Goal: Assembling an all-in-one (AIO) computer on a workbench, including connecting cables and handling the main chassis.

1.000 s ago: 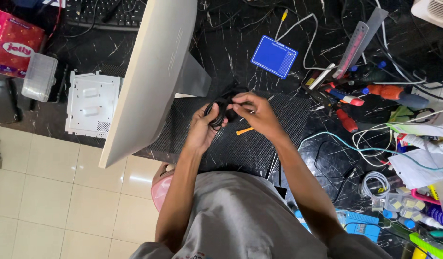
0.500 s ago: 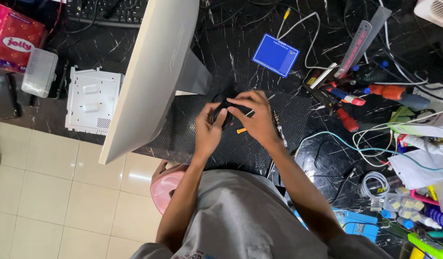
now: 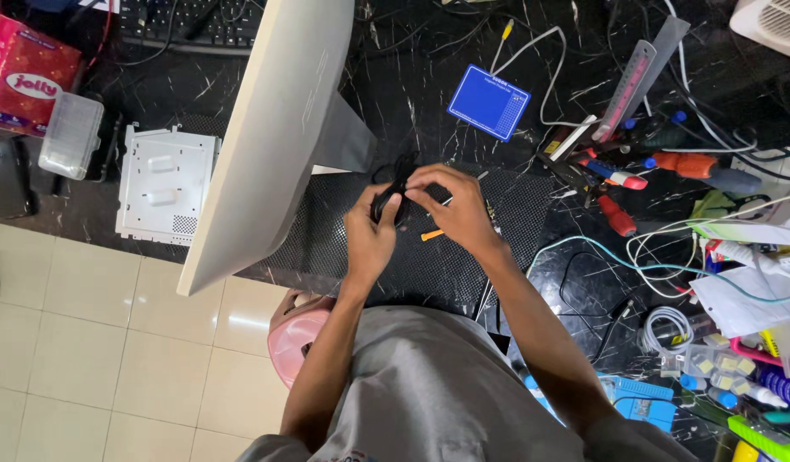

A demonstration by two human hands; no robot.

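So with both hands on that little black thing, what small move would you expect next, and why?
Probably a slight turn or pull of the small black cabled part. The left hand grips it from below while the right hand pinches its top, both held just above the black mesh mat beside the grey monitor's stand. What the part is cannot be told.

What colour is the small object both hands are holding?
Black. The small object sits between the left hand and right hand, seen best in the head view.

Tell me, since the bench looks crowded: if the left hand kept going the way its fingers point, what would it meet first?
The left hand points up-right at the small black part it already grips; beyond that, probably the monitor's stand, though depth is unclear.
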